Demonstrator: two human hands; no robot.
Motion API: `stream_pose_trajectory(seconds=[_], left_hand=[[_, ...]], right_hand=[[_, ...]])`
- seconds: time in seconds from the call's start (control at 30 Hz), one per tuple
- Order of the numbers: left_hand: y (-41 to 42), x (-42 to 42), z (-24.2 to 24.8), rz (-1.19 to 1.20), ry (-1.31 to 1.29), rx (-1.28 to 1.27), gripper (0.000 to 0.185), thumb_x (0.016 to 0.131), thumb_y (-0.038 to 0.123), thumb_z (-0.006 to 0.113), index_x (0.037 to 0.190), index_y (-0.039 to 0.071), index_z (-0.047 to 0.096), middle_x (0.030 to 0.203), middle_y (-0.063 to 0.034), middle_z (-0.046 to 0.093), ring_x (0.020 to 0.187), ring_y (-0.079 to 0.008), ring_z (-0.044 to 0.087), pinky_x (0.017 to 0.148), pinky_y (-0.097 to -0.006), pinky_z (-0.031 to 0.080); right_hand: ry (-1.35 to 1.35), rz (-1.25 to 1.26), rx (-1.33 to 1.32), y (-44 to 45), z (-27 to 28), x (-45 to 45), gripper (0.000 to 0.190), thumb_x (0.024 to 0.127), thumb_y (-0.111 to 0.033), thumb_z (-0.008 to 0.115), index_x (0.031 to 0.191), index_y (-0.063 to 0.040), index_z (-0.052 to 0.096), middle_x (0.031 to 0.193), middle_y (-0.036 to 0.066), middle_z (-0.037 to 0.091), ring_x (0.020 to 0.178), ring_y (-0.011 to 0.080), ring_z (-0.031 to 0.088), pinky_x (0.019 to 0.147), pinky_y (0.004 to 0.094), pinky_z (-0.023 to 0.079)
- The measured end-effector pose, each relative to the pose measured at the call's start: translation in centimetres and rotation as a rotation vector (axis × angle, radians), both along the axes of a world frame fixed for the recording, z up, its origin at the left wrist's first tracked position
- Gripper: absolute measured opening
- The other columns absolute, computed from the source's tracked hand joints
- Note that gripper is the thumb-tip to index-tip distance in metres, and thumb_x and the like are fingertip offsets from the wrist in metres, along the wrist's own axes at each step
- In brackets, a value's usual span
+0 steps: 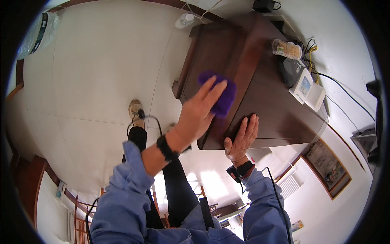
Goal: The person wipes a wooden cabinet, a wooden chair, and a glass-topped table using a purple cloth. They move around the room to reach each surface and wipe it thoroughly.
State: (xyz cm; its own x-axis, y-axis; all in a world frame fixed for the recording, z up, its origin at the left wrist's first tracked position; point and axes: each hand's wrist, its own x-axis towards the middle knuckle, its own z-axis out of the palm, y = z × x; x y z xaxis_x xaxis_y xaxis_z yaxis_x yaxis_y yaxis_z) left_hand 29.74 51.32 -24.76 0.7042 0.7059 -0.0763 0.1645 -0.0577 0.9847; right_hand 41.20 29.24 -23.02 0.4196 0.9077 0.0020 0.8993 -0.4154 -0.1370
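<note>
My left hand [196, 114] grips a purple cloth [227, 96], bunched under the fingers against the dark brown wooden cabinet [274, 119], by its upper front edge. The fingertips press into the cloth and the thumb is mostly hidden. My right hand [243, 135] rests palm down on the cabinet top near its end, fingers apart and holding nothing. Farther along the top, by the wall, stand a clear jar of toothpicks [286, 49] and a white device with a small screen [306, 87]. A dark grey box [292, 70] sits between them.
Black and yellow cables [312, 58] run behind the devices along the wall. A clear plastic bottle [184, 21] is on the tiled floor by the cabinet's far end. At the far left is a bin lined with clear plastic [38, 35]. A framed picture [326, 167] is on the right.
</note>
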Motion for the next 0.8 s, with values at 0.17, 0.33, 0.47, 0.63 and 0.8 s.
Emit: stream_pose_trajectory(seconds=[0.17,0.33,0.47,0.63,0.8], left_hand=[[7.2,9.2,-2.9,0.073,-0.105,0.216,0.069,0.079,-0.011,0.066,0.144,0.01,0.053,0.14,-0.0181,0.06,0.128,-0.0416,0.057,0.104,-0.0456,0.052],[14.0,15.9,-5.2,-0.023,-0.087,0.29,0.068,0.084,0.01,0.072,0.147,0.011,0.048,0.146,-0.0206,0.053,0.131,-0.0433,0.052,0.108,-0.0471,0.047],[10.3,12.5,-6.0,0.007,-0.148,0.296,0.064,0.084,0.003,0.07,0.145,0.01,0.052,0.142,-0.0192,0.057,0.129,-0.0425,0.055,0.106,-0.0476,0.049],[-0.9,-0.6,-3.3,-0.05,-0.039,0.156,0.085,0.075,-0.01,0.073,0.152,0.013,0.045,0.15,-0.0247,0.048,0.118,-0.0479,0.061,0.095,-0.0475,0.057],[-9.1,-8.8,0.4,-0.011,0.046,-0.023,0.089,0.071,-0.016,0.068,0.153,0.009,0.045,0.153,-0.0254,0.046,0.122,-0.0472,0.06,0.097,-0.0447,0.057]], right_hand=[[-0.001,0.008,-0.007,0.1,0.2,0.1,0.081,0.105,-0.06,0.034,0.158,0.001,0.033,0.163,0.031,0.026,0.148,0.0514,0.029,0.115,0.0615,0.027],[-0.011,0.015,-0.002,0.2,0.3,0.0,0.079,0.106,-0.058,0.034,0.157,0.003,0.034,0.162,0.032,0.027,0.147,0.0515,0.03,0.115,0.0613,0.027],[-0.028,0.021,0.009,0.2,0.0,0.0,0.077,0.107,-0.057,0.032,0.156,0.002,0.034,0.162,0.031,0.028,0.147,0.0513,0.031,0.115,0.0608,0.028],[-0.04,0.025,0.006,0.1,-0.1,0.0,0.079,0.107,-0.059,0.031,0.157,0.002,0.033,0.162,0.03,0.027,0.147,0.0515,0.03,0.115,0.0602,0.028],[-0.021,0.024,0.004,0.1,-0.1,-0.1,0.081,0.106,-0.06,0.032,0.158,0.001,0.031,0.164,0.029,0.025,0.15,0.05,0.027,0.118,0.0587,0.024]])
